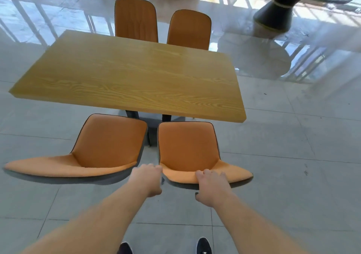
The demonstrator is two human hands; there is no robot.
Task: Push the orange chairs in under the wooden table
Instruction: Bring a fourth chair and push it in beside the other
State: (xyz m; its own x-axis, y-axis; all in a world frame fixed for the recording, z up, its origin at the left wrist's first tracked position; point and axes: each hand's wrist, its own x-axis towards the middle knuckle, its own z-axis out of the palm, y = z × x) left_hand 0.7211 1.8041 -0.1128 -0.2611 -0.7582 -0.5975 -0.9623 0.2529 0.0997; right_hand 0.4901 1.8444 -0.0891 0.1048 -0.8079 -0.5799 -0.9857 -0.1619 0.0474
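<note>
Fingers (212,172) of the right hand (213,187) curl over the top edge of the near right orange upholstered chair (188,148), thumb tucked behind the backrest, so that hand is clamped on the chair back. Left hand (147,179) sits at the backrest's left corner, knuckles bent and touching the edge; whether it truly grips cannot be told from this angle. That chair stands just short of the rectangular light wooden table (132,74), its seat front right at the near table edge and not yet under it. Beside it on the left, a second orange chair (105,142) is angled and also out from the table. Across the table, two more orange chairs (136,19) (189,29) stand close against the far edge. Grey tiled floor (293,175) all around, and dark shoes (203,246) show at the bottom.
</note>
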